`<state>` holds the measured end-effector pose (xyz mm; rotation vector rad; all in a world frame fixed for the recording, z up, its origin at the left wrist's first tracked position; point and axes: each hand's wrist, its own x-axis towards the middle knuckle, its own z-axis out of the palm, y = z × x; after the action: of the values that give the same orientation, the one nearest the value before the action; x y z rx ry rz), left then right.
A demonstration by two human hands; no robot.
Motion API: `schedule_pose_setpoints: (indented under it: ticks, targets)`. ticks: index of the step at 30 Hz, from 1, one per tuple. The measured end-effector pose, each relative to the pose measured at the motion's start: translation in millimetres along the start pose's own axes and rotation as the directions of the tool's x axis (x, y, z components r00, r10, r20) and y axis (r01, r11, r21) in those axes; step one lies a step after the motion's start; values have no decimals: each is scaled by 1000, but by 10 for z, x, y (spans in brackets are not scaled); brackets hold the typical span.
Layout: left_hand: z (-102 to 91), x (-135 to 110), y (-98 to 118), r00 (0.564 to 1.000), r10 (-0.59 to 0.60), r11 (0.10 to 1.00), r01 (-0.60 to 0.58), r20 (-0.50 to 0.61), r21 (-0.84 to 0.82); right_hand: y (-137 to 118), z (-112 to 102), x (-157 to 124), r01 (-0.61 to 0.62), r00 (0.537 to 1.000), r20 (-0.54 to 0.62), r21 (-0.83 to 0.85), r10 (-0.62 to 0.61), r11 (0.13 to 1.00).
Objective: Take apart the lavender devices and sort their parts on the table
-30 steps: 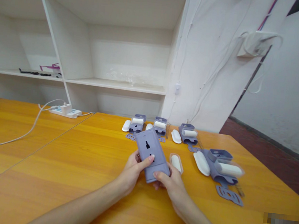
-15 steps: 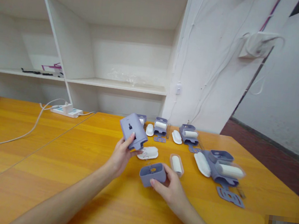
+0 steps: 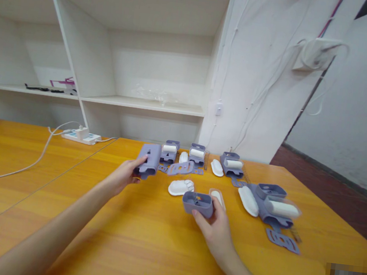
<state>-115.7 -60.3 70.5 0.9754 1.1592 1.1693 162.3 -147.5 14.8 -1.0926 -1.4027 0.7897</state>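
My left hand [image 3: 128, 176] grips a purple-grey plastic housing [image 3: 152, 155] with a small dark mark on its face, held just above the table at its lower edge. My right hand [image 3: 218, 235] has its thumb and fingers closed round a shallow oval purple-grey cup [image 3: 196, 207], its opening facing up. Behind the cup lies a white oval cover [image 3: 178, 187]. A clear case with a white roll [image 3: 218, 197] is partly hidden by my right hand. To the right of the housing is a flat cut-out plate [image 3: 180, 168].
Several similar sets stand along the back and right, each with a white roll [image 3: 283, 209], a white cover [image 3: 248, 201] and a cut-out plate [image 3: 282, 240]. A white power strip [image 3: 82, 136] with a cable lies back left. White shelves [image 3: 144, 103] rise behind.
My left hand has moved left and down with the housing, uncovering a set behind it. My right hand has moved the cup slightly right and up. A cut-out plate now shows beside the housing.
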Motion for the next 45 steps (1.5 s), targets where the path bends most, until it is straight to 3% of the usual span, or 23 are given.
schedule_pose_setpoints:
  ticks: [2,5,10,15,19,21,23,25,27,28,31,34,37,39,42,45]
  targets:
    - [7,-29,-106,998,-39,991,32,46,133,44,-17,23,1,998,-61,-3,-2,1000]
    - [41,-45,-219,999,-33,948,26,16,316,102,-33,32,-39,994,-98,21,41,999]
    - [114,-10,-282,996,-70,785,84,-47,613,112,-32,22,-64,993,-96,60,70,996]
    - [168,79,-334,998,59,576,-16,-22,817,49,-23,11,-1,997,-76,8,1,1000]
    - [194,100,-372,998,33,455,-62,52,888,35,-21,-2,-6,998,-56,15,7,1000]
    - [248,29,-363,989,141,374,-99,49,922,36,-25,-1,-17,998,-59,36,19,999]
    - [355,-103,-326,918,383,281,-222,103,934,26,-31,2,-24,998,-60,72,29,997]
    - [513,-267,-267,784,556,229,-462,274,857,0,-37,-2,-27,999,-28,106,30,994]
    - [702,-410,-201,710,555,300,-657,433,692,-33,-38,-21,-27,999,46,134,21,991]
    - [798,-459,-174,709,527,385,-691,469,612,-48,-36,-36,-30,995,94,147,16,989]
    - [1051,-497,-143,767,341,713,-588,544,382,-77,-27,-76,-34,980,200,139,6,990]
    - [1231,-439,-199,828,313,902,-413,466,128,-93,-23,-65,33,992,123,-28,-29,999]
    - [1362,-403,-311,904,329,944,-321,272,-75,-109,-25,1,131,989,-27,-283,-144,950]
    - [1436,-400,-388,928,317,947,-300,196,-112,-114,-30,47,138,987,-31,-362,-160,922]
    - [1510,-361,-432,935,312,948,-294,167,-122,-108,-59,60,78,996,60,-353,-60,932]
    - [1491,-230,-301,931,355,925,-339,79,-171,-103,-85,-21,75,961,274,-395,39,915]
